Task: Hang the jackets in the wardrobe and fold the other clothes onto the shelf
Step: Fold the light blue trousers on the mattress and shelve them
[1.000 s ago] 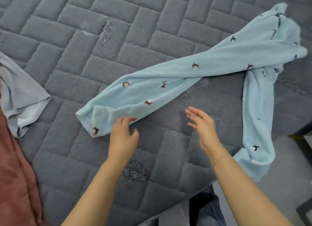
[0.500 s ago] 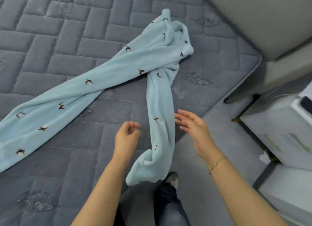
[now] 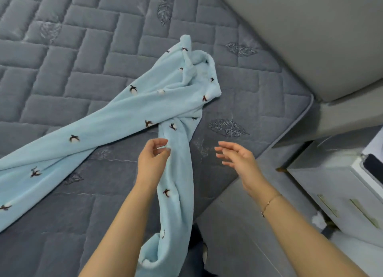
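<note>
Right, the light-blue trousers (image 3: 128,119) lie twisted on the bed (image 3: 62,49), one leg dangling off the edge. Left hand (image 3: 152,162) pinches that leg's near edge w/ thumb & fingertips; right hand (image 3: 238,160) hovers beside it, spread wide, holding nothing. Best to untwist and lay both legs flat before folding. No readable labels or writing.

You are looking down on a grey quilted mattress (image 3: 87,55) stitched in rectangular blocks with embroidered leaves. Lying directly on it is a pair of pale blue fleece trousers with small dark bird motifs (image 3: 116,121): waist bunched toward one o'clock, one leg running out to eight o'clock, the other draped over the mattress edge at six o'clock
</note>
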A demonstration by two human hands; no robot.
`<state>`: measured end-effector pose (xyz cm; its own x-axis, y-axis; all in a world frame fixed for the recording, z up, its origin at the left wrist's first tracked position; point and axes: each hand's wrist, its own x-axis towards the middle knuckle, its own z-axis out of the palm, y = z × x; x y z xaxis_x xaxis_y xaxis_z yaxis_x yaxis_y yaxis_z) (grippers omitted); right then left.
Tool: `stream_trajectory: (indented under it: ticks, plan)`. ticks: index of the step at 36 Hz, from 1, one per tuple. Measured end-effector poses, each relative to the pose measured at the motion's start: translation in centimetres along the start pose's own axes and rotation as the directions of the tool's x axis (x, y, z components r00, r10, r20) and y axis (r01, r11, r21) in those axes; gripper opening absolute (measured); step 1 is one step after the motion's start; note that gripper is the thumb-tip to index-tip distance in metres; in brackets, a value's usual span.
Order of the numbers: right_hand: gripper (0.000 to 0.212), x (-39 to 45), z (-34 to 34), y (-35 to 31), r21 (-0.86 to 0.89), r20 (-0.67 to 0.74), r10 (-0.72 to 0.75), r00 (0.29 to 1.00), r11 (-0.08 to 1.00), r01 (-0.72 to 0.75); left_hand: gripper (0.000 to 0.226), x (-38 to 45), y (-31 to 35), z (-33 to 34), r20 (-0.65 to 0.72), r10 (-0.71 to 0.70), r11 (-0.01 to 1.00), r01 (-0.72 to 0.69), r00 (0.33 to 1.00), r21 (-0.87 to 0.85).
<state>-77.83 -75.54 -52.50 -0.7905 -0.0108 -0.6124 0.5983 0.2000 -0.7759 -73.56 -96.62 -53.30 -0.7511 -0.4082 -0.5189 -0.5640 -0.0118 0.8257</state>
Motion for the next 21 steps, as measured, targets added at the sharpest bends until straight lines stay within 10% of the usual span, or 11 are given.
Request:
stream_trajectory:
  ticks: [12, 21]
  plan:
    - [0.023, 12.8, -0.5, -4.6, 0.016, -0.052, -0.024, 0.998, 1.000, 0.025, 0.017, 13.7, 7.9, 6.5, 0.074, 0.124, 0.979, -0.135, 0.989, 0.156]
    - [0.022, 22.7, -2.2, -7.9, -0.018, -0.019, -0.044, 0.999, 0.999, 0.044, 0.088, 23.1, 10.8, 15.3, -0.022, -0.162, 0.953, 0.162, 0.987, 0.256]
